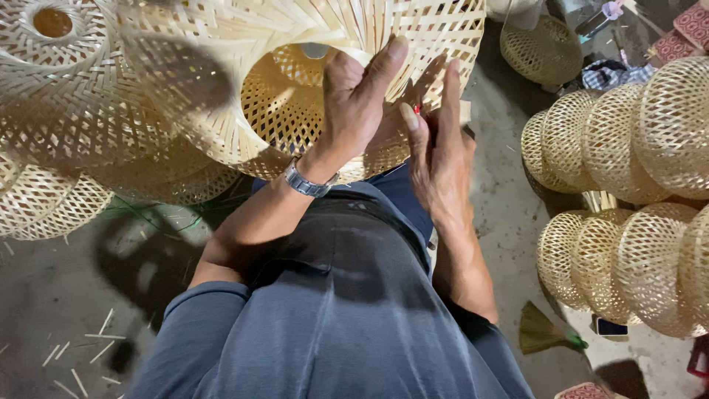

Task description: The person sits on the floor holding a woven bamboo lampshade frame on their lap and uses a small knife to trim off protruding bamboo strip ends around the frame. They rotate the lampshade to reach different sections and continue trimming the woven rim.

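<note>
1. Head view: a large woven bamboo shade (310, 44) is held up in front of the person, above the lap, its open mouth facing them.
2. The left hand (354, 103) grips the rim of the opening, thumb over the edge.
3. The right hand (436, 140) lies against the rim just beside it, fingers straight, something small and red pinched at the thumb; how firmly it holds cannot be told.
4. The shade looks light and springy, its thin strips easily cracked; the thicker rim seems the safest hold.
5. Finished shades (635, 140) are stacked at the right, and more at the left, on the concrete floor (52, 295).
</note>
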### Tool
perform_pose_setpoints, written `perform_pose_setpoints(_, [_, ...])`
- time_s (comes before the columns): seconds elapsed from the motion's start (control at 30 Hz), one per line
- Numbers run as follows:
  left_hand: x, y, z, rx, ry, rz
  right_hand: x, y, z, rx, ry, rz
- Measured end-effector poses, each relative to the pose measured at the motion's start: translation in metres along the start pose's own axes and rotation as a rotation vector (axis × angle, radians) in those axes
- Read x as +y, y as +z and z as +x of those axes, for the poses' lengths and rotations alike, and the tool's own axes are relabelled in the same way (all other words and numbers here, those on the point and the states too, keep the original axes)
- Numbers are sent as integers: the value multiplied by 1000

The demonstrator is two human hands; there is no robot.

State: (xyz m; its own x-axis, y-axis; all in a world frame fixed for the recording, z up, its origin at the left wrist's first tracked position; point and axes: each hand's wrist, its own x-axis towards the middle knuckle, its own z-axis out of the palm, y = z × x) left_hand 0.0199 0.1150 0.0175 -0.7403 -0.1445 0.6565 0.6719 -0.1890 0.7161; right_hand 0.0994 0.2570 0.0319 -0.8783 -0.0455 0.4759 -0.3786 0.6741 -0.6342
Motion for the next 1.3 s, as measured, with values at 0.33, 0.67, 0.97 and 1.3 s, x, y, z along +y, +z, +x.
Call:
perform_pose_setpoints(0.33, [-13, -3, -9, 77, -89, 168, 14, 16, 3, 65, -166, -120])
perform_pose_setpoints(0.67, [-15, -52, 1, -87, -219, -343, 87, -10, 25, 231, 92, 196])
perform_pose_setpoints(0.97, [-46, -94, -8, -151, -346, -535, 82, 15, 17, 32, 183, 304])
perform_pose_setpoints(1.3, [-48, -102, -12, -19, -419, -671, 76, 46, 13, -62, 115, 576])
